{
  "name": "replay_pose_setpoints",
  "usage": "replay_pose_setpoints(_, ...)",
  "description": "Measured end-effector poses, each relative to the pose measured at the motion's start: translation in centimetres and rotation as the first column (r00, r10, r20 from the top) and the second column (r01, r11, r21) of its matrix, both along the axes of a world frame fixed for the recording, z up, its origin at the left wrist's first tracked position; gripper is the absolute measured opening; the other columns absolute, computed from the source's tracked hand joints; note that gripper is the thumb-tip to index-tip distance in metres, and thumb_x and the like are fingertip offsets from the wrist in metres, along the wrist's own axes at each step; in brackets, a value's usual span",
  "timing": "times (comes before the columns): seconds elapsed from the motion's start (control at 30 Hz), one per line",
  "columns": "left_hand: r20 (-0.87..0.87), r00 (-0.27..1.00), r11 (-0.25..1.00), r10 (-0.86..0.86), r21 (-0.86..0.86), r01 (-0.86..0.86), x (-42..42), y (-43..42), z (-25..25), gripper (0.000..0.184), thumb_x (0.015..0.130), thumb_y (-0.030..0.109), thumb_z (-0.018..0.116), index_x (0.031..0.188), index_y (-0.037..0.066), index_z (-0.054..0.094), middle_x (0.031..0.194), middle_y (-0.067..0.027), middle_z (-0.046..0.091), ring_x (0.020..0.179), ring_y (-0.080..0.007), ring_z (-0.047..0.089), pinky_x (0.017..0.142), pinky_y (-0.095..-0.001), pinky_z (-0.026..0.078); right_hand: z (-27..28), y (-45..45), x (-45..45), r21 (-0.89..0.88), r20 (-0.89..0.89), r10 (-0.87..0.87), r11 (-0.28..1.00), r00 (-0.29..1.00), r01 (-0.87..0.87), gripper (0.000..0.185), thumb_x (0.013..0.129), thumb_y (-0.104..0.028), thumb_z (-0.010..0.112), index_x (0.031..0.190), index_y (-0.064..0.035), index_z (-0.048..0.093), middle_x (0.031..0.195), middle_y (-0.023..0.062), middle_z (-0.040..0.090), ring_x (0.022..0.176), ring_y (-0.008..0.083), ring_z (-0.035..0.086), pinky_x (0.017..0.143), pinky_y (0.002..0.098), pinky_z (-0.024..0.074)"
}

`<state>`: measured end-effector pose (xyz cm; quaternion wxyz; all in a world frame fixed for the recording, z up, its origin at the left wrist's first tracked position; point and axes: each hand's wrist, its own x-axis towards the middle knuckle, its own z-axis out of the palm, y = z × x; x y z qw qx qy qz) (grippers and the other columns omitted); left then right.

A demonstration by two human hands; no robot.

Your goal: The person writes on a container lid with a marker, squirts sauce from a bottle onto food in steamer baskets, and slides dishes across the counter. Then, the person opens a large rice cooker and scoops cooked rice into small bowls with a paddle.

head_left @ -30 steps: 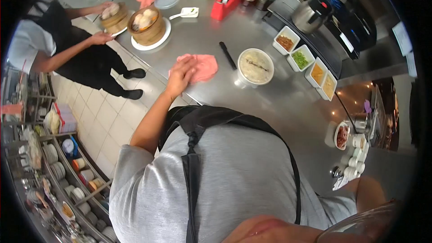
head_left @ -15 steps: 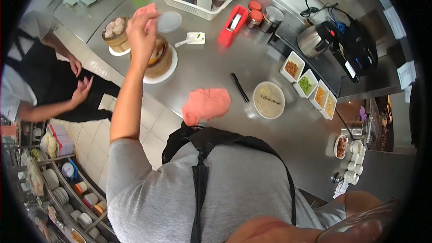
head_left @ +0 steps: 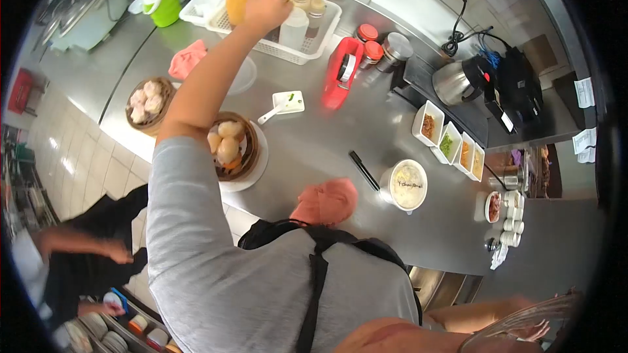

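My left hand [head_left: 268,8] reaches over a white basket [head_left: 302,59] of sauce bottles, its fingers curled down among the bottles. What lies inside its grip is hidden. Close beside it stand an orange sauce bottle [head_left: 236,0] and a white squeeze bottle [head_left: 294,29]. Under my left arm, a bamboo steamer [head_left: 248,150] of dumplings [head_left: 228,149] rests on a white plate [head_left: 260,160]. Another steamer of pale dumplings [head_left: 149,99] is farther left. My right hand [head_left: 533,331] shows in part at the lower right, fingers apart, seemingly with nothing in it.
On the steel counter are a lidded tub [head_left: 407,186], black marker [head_left: 364,170], pink cloth [head_left: 325,201], red tape dispenser [head_left: 341,73], small dish with a spoon [head_left: 288,102] and white topping containers [head_left: 447,144]. A co-worker's arm [head_left: 85,243] is at the lower left.
My left hand has moved from above the steamers up and right to the bottle basket. My right hand has come into view. The co-worker has shifted down in view.
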<state>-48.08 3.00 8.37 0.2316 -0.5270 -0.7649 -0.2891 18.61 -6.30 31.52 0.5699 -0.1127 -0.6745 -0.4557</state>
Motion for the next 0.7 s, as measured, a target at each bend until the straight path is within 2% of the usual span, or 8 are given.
replay_pose_setpoints(0.07,-0.165,0.983,0.993,-0.081,-0.095,0.066,1.1,4.0,0.4,0.032,0.083,0.027,0.061,0.111,0.016,0.07,0.105,-0.0047,0.07,0.118,-0.025,0.052,0.098,-0.0446,0.036,0.1,-1.1,0.1,-0.014,0.039,-0.113,0.993,0.993,0.113,0.042,0.1,-0.033,0.049,0.124,0.0007,0.044,0.127,0.0211,0.04,0.103,0.0288,0.056,0.074,0.0393,0.0558)
replay_pose_setpoints(0.1,-0.265,0.96,0.973,-0.09,-0.227,0.029,2.0,5.9,0.9,0.031,0.083,0.027,0.061,0.111,0.015,0.07,0.107,-0.004,0.07,0.119,-0.023,0.051,0.098,-0.0446,0.036,0.1,-1.8,0.4,-0.022,0.058,-0.167,0.985,0.984,0.169,0.042,0.1,-0.033,0.049,0.124,0.0015,0.046,0.126,0.0209,0.042,0.102,0.0284,0.056,0.072,0.0378,0.0554)
replay_pose_setpoints(0.17,-0.453,0.881,0.887,-0.14,-0.453,-0.092,3.3,9.4,1.7,0.031,0.084,0.027,0.061,0.109,0.013,0.071,0.109,-0.0026,0.07,0.122,-0.0191,0.049,0.099,-0.0445,0.034,0.9,-5.3,3.5,0.064,0.169,-0.461,0.887,0.871,0.457,0.039,0.1,-0.031,0.049,0.121,0.0021,0.049,0.122,0.0209,0.045,0.103,0.0284,0.055,0.074,0.0373,0.0531)
replay_pose_setpoints(0.2,-0.45,0.879,0.851,-0.156,-0.513,-0.111,3.1,11.3,1.3,0.03,0.084,0.026,0.061,0.108,0.012,0.072,0.109,-0.0029,0.07,0.122,-0.0182,0.049,0.1,-0.044,0.034,1.3,-7.1,4.9,0.092,0.196,-0.538,0.842,0.819,0.531,0.038,0.1,-0.03,0.049,0.12,0.0025,0.049,0.121,0.0211,0.046,0.102,0.0285,0.056,0.073,0.037,0.0534)
replay_pose_setpoints(0.27,-0.442,0.878,0.767,-0.185,-0.624,-0.152,2.6,14.6,-0.1,0.028,0.084,0.026,0.062,0.106,0.011,0.073,0.109,-0.0036,0.071,0.122,-0.0164,0.05,0.101,-0.043,0.032,1.1,-9.5,6.7,0.077,0.197,-0.587,0.808,0.785,0.585,0.036,0.099,-0.027,0.05,0.119,0.0033,0.05,0.12,0.0214,0.047,0.1,0.0285,0.057,0.072,0.0364,0.0539)
replay_pose_setpoints(0.37,-0.424,0.895,0.766,-0.139,-0.619,-0.173,2.6,15.8,-1.0,0.026,0.085,0.029,0.063,0.096,0.008,0.074,0.101,-0.0073,0.072,0.112,-0.0176,0.059,0.097,-0.0399,0.04,0.7,-11.5,8.8,0.037,0.173,-0.61,0.788,0.773,0.614,0.034,0.098,-0.023,0.051,0.117,0.0046,0.051,0.117,0.0219,0.05,0.097,0.0286,0.059,0.071,0.0356,0.0547)
replay_pose_setpoints(0.53,-0.424,0.895,0.806,-0.14,-0.573,-0.145,3.2,14.8,-0.5,0.035,0.076,0.032,0.069,0.102,0.01,0.07,0.1,-0.0115,0.071,0.106,-0.025,0.062,0.092,-0.0425,0.044,-0.4,-12.0,11.1,-0.036,0.115,-0.579,0.81,0.808,0.585,0.029,0.096,-0.016,0.052,0.114,0.0067,0.052,0.113,0.0227,0.054,0.092,0.0288,0.062,0.069,0.0342,0.0561)
replay_pose_setpoints(0.7,-0.361,0.927,0.882,-0.107,-0.465,-0.079,3.4,11.4,2.8,0.048,0.067,0.035,0.074,0.108,0.012,0.066,0.099,-0.0157,0.07,0.101,-0.0323,0.064,0.087,-0.0451,0.049,-1.8,-10.3,13.3,-0.14,0.016,-0.45,0.883,0.893,0.448,0.025,0.093,-0.009,0.054,0.11,0.0087,0.054,0.109,0.0235,0.058,0.087,0.0289,0.064,0.066,0.0328,0.0574)
